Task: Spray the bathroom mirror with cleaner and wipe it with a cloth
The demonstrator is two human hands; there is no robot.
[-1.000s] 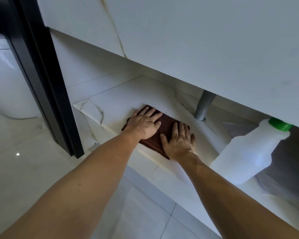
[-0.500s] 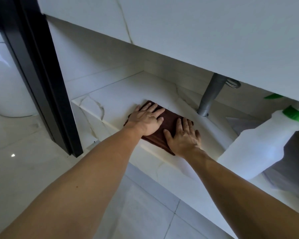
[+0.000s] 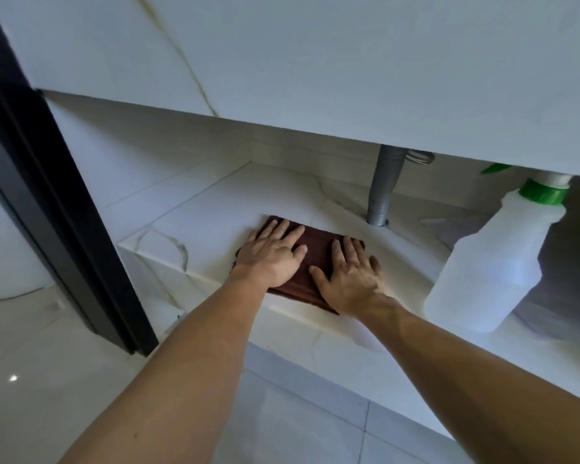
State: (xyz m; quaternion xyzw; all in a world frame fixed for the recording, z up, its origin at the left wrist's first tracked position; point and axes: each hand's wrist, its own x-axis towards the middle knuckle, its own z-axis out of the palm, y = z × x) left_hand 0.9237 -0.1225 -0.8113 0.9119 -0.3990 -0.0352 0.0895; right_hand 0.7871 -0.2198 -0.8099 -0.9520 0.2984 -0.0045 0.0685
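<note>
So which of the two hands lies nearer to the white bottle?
The right hand, on the cloth's right part; the bottle stands to its right. The left hand lies farther left.

White marble-veined slabs formed the vanity front (image 3: 349,61) and the shelf (image 3: 215,209) beneath it, a black door frame (image 3: 57,209) stood left, over glossy pale floor tiles (image 3: 31,380).

one cloth (image 3: 318,252), one bottle (image 3: 493,269), two hands

Matt brown cloth (image 3: 318,252), glossy marble shelf (image 3: 195,216)
</note>
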